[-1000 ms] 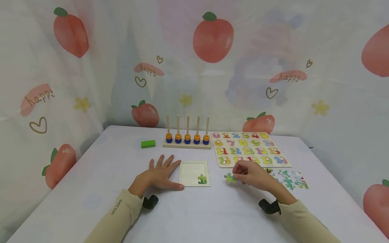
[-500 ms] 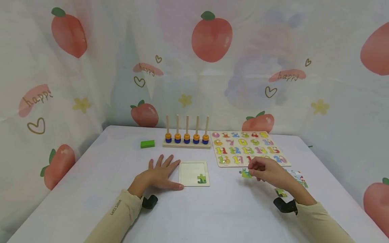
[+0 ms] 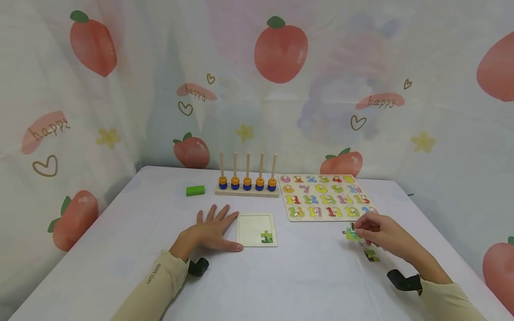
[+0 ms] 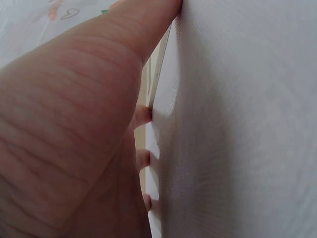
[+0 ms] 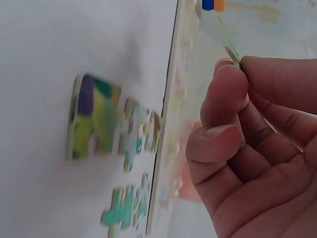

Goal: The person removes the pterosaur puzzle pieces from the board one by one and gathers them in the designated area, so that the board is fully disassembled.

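Note:
My left hand (image 3: 210,229) lies with spread fingers on the table, its thumb and index fingertips touching the left side of a square wooden puzzle tray (image 3: 253,225). One green jigsaw piece (image 3: 267,236) sits in the tray's lower right corner. Over the table's right side, my right hand (image 3: 379,229) pinches a green and yellow puzzle piece (image 3: 351,233) between thumb and index finger. In the right wrist view that held piece (image 5: 229,47) is seen nearly edge-on, above other loose pieces. A green and purple piece (image 5: 96,116) lies below the hand; more pieces (image 5: 121,210) lie beside it.
Behind the tray stands a peg stacker (image 3: 246,191) with orange and blue beads. A number puzzle board (image 3: 325,198) lies at the back right, close to my right hand. A green block (image 3: 195,191) rests left of the stacker. Patterned cloth (image 3: 281,120) hangs behind the table.
My right hand has moved right with the pinched piece, away from the tray and over the loose pieces. My left hand has stayed at the tray.

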The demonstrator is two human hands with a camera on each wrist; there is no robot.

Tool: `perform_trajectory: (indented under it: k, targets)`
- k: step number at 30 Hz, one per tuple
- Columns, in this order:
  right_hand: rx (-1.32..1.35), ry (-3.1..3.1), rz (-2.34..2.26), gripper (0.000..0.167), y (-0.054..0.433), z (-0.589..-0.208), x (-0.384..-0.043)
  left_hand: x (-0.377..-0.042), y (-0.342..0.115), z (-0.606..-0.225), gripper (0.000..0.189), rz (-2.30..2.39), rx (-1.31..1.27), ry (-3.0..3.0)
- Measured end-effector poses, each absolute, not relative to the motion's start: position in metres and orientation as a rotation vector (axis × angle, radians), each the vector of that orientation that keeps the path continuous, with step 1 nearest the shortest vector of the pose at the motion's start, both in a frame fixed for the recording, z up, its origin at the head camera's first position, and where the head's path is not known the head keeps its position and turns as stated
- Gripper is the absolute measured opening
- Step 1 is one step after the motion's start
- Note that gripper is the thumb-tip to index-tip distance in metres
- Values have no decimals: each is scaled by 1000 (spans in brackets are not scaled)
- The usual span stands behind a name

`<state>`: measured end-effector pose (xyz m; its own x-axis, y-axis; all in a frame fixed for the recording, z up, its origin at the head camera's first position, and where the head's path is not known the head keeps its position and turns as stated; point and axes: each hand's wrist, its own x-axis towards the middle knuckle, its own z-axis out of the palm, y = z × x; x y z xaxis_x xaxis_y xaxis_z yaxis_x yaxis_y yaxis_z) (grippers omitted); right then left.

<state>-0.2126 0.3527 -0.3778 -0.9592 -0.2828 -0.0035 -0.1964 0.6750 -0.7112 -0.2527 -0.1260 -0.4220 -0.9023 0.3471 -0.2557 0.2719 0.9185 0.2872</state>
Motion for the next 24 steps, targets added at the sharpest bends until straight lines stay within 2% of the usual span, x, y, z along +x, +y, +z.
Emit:
perform_trajectory:
  k: [13,24]
  targets:
    - [-214,2795,-1116,21,396,-383,-209,-252,-127,-420,111,367,453,2766]
    - [-112,2809,-1102,23,413,-384,-207,-248,-126,-417,112,378,446,2766]
